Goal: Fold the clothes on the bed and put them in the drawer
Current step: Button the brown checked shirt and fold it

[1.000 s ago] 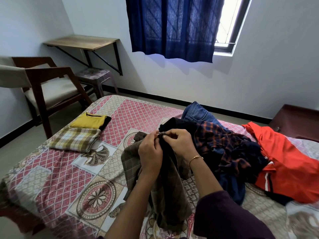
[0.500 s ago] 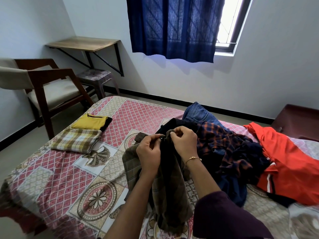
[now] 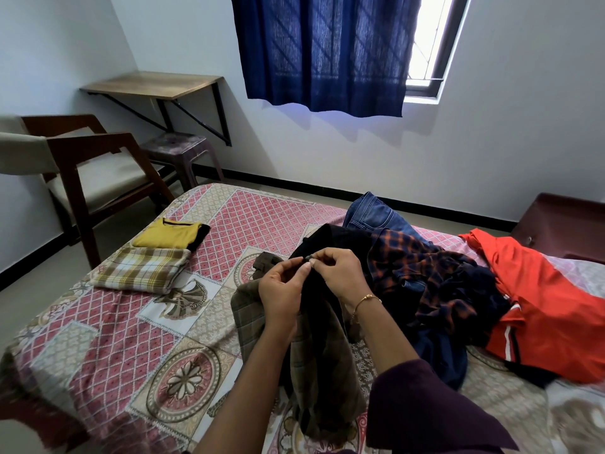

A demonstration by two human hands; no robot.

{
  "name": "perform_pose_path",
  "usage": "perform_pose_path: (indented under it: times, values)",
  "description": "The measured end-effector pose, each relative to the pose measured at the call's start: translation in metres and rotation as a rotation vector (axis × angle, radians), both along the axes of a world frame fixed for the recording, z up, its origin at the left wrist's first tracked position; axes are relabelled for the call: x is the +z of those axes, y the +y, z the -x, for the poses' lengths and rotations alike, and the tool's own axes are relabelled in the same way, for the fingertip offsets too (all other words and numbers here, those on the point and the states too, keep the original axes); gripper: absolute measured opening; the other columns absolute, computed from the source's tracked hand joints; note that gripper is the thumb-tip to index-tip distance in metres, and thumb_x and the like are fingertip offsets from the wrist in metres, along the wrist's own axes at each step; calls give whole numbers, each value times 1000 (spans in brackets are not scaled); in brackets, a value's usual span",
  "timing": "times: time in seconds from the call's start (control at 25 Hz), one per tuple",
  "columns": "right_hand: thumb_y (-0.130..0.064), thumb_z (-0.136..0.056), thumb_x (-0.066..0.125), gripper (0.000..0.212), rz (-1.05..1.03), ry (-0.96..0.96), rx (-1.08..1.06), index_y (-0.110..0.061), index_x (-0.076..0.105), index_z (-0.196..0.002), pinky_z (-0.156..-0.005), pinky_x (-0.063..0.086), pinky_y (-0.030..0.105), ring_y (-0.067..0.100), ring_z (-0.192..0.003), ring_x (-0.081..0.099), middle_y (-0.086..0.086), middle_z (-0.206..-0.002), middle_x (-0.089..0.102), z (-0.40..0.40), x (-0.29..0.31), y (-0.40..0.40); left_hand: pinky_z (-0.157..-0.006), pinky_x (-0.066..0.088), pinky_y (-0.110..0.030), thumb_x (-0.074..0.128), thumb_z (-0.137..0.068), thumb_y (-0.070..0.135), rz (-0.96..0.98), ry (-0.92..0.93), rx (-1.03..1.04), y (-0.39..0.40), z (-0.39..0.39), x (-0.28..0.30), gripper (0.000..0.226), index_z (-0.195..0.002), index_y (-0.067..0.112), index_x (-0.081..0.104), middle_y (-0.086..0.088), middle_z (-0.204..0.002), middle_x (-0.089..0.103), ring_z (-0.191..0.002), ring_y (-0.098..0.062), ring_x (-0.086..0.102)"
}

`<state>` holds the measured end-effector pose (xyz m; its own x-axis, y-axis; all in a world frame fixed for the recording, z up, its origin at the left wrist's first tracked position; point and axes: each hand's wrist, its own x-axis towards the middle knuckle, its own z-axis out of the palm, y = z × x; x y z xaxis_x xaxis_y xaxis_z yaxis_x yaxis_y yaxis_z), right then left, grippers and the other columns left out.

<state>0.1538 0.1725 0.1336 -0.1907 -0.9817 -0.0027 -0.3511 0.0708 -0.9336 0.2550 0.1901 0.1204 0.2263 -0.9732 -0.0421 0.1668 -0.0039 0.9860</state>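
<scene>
Far left: wooden armchair (image 3: 82,165), wall-mounted table (image 3: 154,85) with plastic stool (image 3: 178,150) beneath. On the bed (image 3: 98,339), left side: folded yellow T-shirt (image 3: 170,234) and folded plaid shirt (image 3: 144,270), touching, done but not yet in any drawer.

Centre: olive checked shirt (image 3: 314,355) held up off the bed, hanging down between the forearms. Left hand (image 3: 281,293) and right hand (image 3: 337,273) close together at its upper edge, fingertips of both pinching a small dark point there, likely a button. Compared with a second ago: hands slightly lower and thumbs drawn tighter onto that spot, garment otherwise unchanged. Judged: fastening or straightening before folding; fold proper not begun.

Right: unfolded heap, with blue jeans (image 3: 373,214), navy-and-orange plaid shirt (image 3: 425,270), then orange garment (image 3: 543,303). Brown drawer unit (image 3: 563,221) at far right, just beside the bed. Most of the task remaining.
</scene>
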Motion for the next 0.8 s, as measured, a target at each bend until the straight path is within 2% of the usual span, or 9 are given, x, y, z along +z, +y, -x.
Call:
perform_pose_path:
  times: [0.2,0.36,0.44,0.6,0.72,0.8]
  values:
    - [-9,-85,66,6,-23,-43,24,-13,68,-83,-67,46,17,5,-70,56,-5,-72,61,1,-2,0,-81,56,-30,63,-85,-2,-96,88,-39,-1,-4,1,14,-84,11,66,-10,-87,69,-87,-22,67]
    - [-4,-86,64,8,-44,-168,33,-10,66,-79,-67,49,21,8,-67,55,-2,-69,59,-1,-2,1,-79,57,-33,68,-82,2,-61,-147,14,-5,-2,-1,9,-83,11,69,-8,-83,70,-83,-21,68]
    - [-2,-86,64,13,-39,-238,43,-10,64,-75,-66,49,21,8,-66,55,0,-68,59,-1,-1,3,-77,57,-34,71,-81,4,-70,-202,72,-7,0,0,9,-81,13,70,-5,-79,70,-79,-19,69]
    - [-2,-87,62,15,-54,-406,91,-11,64,-75,-71,53,24,12,-69,59,4,-72,62,-2,1,7,-73,57,-31,68,-82,0,-124,-80,45,-8,-2,1,14,-77,14,69,-10,-80,70,-78,-22,69]
    - [-4,-87,61,11,-43,-391,62,-9,66,-79,-79,55,33,18,-76,62,8,-77,64,-3,1,7,-68,56,-20,63,-85,-3,-133,55,-24,-5,-2,4,16,-80,11,66,-9,-80,69,-77,-18,68]
    - [-4,-88,61,8,-26,-385,21,-6,66,-83,-82,56,37,21,-80,63,11,-81,65,-3,0,7,-64,55,-16,61,-86,-4,-141,78,-36,-4,-1,6,15,-81,10,65,-7,-80,68,-76,-15,67]
